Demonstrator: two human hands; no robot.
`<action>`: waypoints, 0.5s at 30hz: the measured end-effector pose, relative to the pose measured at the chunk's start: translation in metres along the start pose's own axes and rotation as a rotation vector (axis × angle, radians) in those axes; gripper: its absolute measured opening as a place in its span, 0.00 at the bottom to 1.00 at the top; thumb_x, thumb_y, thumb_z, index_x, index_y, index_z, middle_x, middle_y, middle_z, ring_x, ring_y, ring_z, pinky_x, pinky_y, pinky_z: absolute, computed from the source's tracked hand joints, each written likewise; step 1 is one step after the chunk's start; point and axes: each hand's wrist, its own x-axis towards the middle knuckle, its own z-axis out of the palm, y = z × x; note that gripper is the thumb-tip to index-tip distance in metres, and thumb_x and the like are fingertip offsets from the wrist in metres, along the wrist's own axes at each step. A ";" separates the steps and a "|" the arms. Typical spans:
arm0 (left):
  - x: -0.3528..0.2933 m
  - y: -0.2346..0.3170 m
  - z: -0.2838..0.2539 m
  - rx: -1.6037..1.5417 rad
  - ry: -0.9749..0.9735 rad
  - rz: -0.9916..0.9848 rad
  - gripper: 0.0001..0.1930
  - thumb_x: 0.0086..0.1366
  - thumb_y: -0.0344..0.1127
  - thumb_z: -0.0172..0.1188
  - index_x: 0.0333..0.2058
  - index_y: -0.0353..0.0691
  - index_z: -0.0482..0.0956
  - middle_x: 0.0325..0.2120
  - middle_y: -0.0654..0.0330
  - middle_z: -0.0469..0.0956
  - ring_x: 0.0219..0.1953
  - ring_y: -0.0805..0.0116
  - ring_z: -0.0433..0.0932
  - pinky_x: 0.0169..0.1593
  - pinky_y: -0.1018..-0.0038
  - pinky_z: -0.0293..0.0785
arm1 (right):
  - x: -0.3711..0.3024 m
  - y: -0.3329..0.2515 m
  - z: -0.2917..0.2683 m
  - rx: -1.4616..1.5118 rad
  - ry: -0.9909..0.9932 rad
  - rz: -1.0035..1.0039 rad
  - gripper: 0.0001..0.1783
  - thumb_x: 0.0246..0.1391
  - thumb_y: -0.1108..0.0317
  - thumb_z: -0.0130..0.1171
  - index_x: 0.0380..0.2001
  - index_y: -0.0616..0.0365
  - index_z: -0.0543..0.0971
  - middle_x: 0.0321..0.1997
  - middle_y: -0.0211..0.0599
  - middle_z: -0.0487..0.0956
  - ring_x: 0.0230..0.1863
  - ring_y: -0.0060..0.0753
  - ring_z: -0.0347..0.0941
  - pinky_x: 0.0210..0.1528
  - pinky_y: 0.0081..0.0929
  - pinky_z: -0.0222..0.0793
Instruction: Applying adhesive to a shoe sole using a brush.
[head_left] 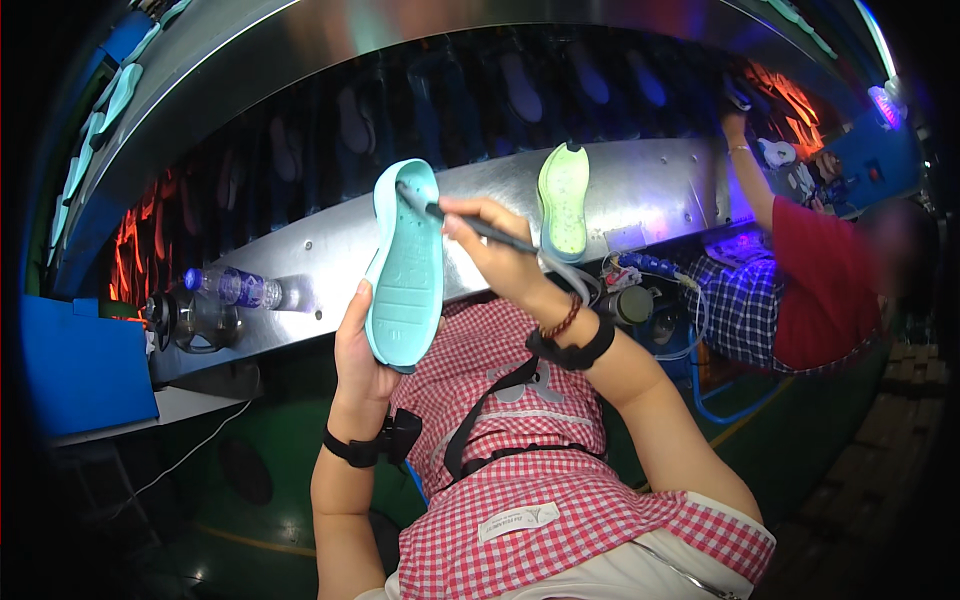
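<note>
A pale turquoise shoe sole [405, 290] with a raised rim is held up in front of me, its hollow inner side facing me. My left hand [360, 355] grips it by the heel end, thumb along its left edge. In my right hand [500, 250] is a brush [485, 232] with a dark handle, its tip touching the inside of the sole near the toe end. A yellow-green shoe sole [567, 205] lies on the metal ledge [490, 190], to the right of my right hand.
Behind the ledge, several soles sit in a dark machine with orange glowing ends. A water bottle [235, 288] and a dark clear jug [195, 322] stand at the left by a blue box [90, 360]. At the right, a co-worker in a red shirt [830, 285] reaches toward the machine.
</note>
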 end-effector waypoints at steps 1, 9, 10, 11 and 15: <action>0.003 0.001 -0.003 0.004 -0.003 0.004 0.23 0.67 0.43 0.38 0.53 0.30 0.60 0.41 0.47 0.73 0.38 0.57 0.78 0.39 0.63 0.79 | -0.007 -0.002 0.001 0.033 -0.019 0.016 0.09 0.50 0.75 0.56 0.37 0.63 0.77 0.36 0.39 0.79 0.36 0.22 0.75 0.38 0.18 0.70; -0.001 0.033 -0.007 -0.217 -0.099 0.126 0.26 0.66 0.47 0.37 0.53 0.31 0.63 0.47 0.46 0.70 0.45 0.50 0.74 0.45 0.55 0.74 | -0.023 -0.057 -0.032 0.517 -0.453 0.168 0.11 0.53 0.74 0.52 0.39 0.67 0.75 0.41 0.50 0.77 0.35 0.28 0.76 0.40 0.25 0.74; -0.001 0.042 0.001 -0.188 -0.248 0.169 0.27 0.66 0.48 0.36 0.53 0.31 0.63 0.47 0.46 0.70 0.45 0.50 0.74 0.46 0.54 0.73 | -0.024 -0.060 -0.045 0.659 -0.353 0.127 0.11 0.54 0.74 0.50 0.39 0.67 0.75 0.42 0.52 0.76 0.34 0.29 0.76 0.39 0.26 0.74; -0.004 0.052 0.015 -0.057 -0.071 0.202 0.29 0.65 0.51 0.35 0.53 0.29 0.62 0.45 0.45 0.72 0.42 0.48 0.75 0.45 0.53 0.74 | -0.022 -0.059 -0.058 0.762 -0.247 0.096 0.11 0.54 0.74 0.48 0.40 0.66 0.74 0.42 0.54 0.76 0.33 0.30 0.76 0.39 0.26 0.74; 0.001 0.129 0.023 0.383 -0.270 0.449 0.28 0.65 0.49 0.36 0.54 0.30 0.61 0.47 0.44 0.70 0.46 0.46 0.72 0.48 0.48 0.70 | -0.027 -0.052 -0.087 0.912 0.002 0.122 0.12 0.56 0.71 0.46 0.40 0.66 0.73 0.43 0.58 0.75 0.33 0.32 0.75 0.38 0.26 0.72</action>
